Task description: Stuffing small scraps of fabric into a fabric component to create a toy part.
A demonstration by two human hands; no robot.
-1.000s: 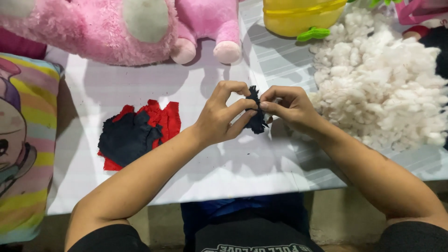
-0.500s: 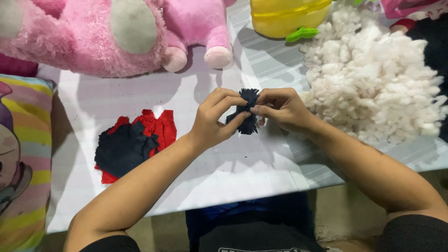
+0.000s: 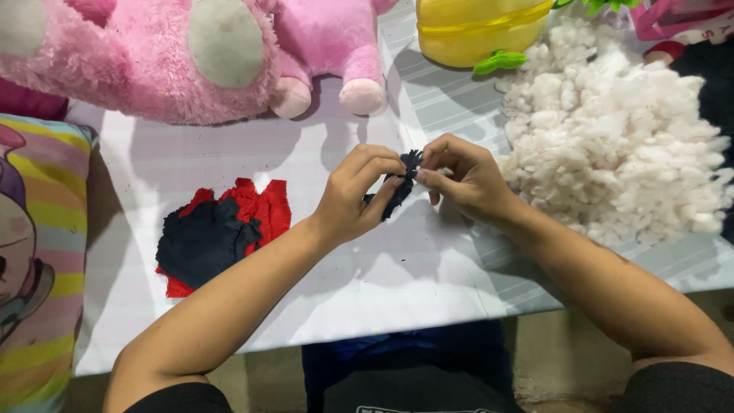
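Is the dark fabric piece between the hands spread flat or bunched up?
Bunched: the dark fabric piece is pinched crumpled between left hand and right hand, above the table.

Dark fabric piece [image 3: 397,191] mostly hidden btwn fingers (yellow toy [image 3: 478,34] cut off).

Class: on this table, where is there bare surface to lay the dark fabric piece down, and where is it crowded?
Bare table lies below both hands, and between the red and navy scraps and the pink plush. The white stuffing crowds the right.
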